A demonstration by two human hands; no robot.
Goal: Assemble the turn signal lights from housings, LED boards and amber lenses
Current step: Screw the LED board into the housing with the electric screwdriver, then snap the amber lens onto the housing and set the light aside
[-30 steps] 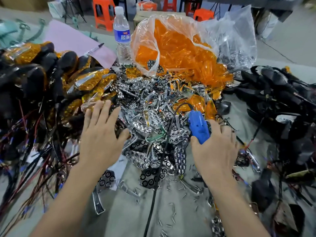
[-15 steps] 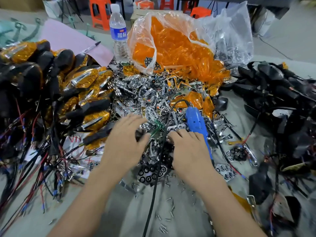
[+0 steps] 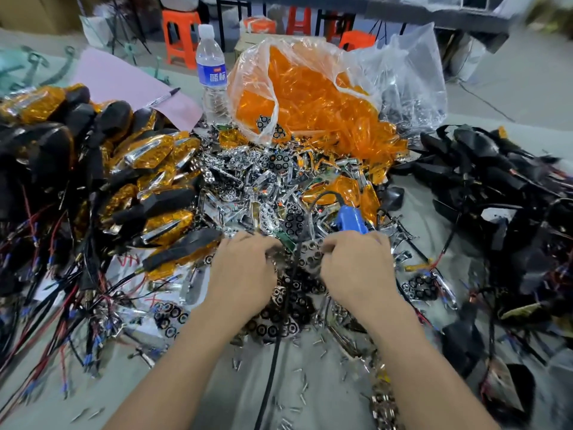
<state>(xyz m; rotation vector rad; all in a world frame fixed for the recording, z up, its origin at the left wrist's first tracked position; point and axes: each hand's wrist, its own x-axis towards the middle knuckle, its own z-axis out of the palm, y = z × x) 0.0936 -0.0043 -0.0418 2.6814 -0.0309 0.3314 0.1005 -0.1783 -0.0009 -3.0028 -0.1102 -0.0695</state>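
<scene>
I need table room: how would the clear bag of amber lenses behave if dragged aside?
Probably floppy: the clear bag is thin, crumpled film. Its mouth gapes toward the pile, so amber lenses would likely spill. Probably light for its bulk: the lenses look thin, translucent.

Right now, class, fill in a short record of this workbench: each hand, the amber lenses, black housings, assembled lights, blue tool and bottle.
left hand: fingers curled down into chrome parts pile; grip unclear
right hand: in same pile, beside left; grip unclear
amber lenses: in clear bag, far centre
black housings: heaped at right
assembled lights: heaped at left, wires trailing
blue tool: lying on pile, just beyond right hand
water bottle: upright, left of bag
</scene>
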